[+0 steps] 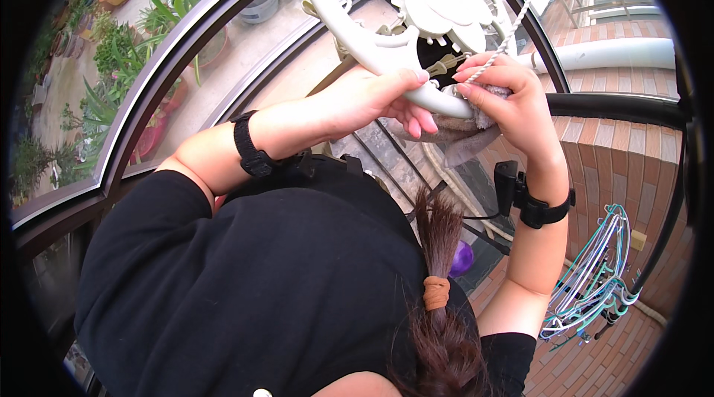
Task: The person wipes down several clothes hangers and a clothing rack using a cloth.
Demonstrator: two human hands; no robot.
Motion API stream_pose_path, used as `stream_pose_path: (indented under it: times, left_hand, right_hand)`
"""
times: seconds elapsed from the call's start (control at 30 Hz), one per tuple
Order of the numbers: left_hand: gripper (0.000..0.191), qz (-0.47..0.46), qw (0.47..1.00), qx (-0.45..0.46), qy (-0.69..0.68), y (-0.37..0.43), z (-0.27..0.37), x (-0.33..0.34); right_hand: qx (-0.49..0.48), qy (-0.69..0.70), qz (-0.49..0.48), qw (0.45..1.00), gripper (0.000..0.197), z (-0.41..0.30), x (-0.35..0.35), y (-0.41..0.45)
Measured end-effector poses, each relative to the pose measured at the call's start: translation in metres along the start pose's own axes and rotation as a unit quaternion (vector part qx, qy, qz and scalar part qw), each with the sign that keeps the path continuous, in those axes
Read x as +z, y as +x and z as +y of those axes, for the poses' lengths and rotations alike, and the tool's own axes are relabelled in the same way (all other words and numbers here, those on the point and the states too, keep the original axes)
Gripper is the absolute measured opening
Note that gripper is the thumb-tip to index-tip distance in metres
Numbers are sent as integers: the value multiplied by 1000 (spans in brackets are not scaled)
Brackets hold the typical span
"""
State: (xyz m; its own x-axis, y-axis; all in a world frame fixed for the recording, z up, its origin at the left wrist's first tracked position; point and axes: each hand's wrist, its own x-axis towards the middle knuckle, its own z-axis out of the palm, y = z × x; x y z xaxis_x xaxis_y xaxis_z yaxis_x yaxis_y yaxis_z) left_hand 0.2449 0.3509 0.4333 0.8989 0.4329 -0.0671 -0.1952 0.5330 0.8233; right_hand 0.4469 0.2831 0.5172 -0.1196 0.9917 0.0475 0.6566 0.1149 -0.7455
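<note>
A white plastic clip drying hanger [348, 31] with an oval rim and a flower-shaped middle is held up before me. My left hand [385, 98] grips its near rim, thumb on top and fingers curled beneath. At the rim's near right end, my right hand [513, 101] pinches a greyish cloth [474, 137]. That cloth wraps around or lies against the rim there; its exact contact is partly hidden by my fingers. A twisted white rope [521, 17] runs down past my right fingertips to the hanger. Beige clothes pegs [445, 65] dangle inside the rim.
Curved dark window frames [184, 23] stand to the left, with potted plants [111, 51] beyond the glass. On the right, several clothes hangers [594, 280] hang by a brick-pattern tiled wall [613, 157]. A purple ball [461, 259] is low down, near a pale hose [466, 187].
</note>
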Motion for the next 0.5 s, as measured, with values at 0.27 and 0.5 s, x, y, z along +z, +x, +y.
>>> stream_pose_path:
  times: [0.27,0.5]
  left_hand:
    - [33,-1,1000,-27,-15,0,-6,-2]
    - [36,17,999,-39,-17,-2,-13,-3]
  right_hand:
    - [73,27,37,996,13,11,8,-11]
    - [66,18,22,997,14,18,11,-10]
